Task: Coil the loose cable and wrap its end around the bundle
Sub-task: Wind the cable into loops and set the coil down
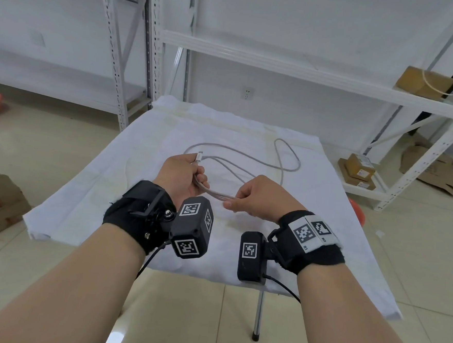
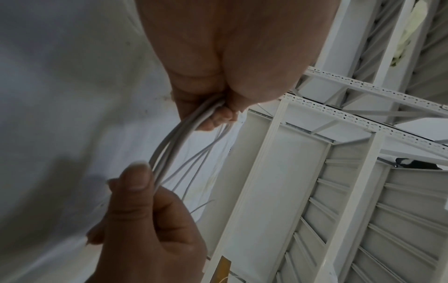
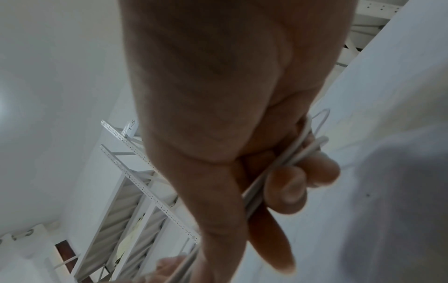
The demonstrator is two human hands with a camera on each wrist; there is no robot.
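Left hand (image 1: 183, 177) and right hand (image 1: 259, 197) each pinch several strands of the cable (image 1: 288, 159) above the worktop (image 1: 107, 179).

your table (image 1: 259, 302) wears a white cloth (image 1: 90, 188); loose loops of the grey cable (image 1: 288, 159) lie on it toward one o'clock, its near strands lifted off the cloth.

On the white cloth (image 1: 90, 188), the loose cable (image 1: 288, 159) loops across the far right part, so a hand meets it there. The left side and near edge of the cloth are free. Both hands are above the middle.
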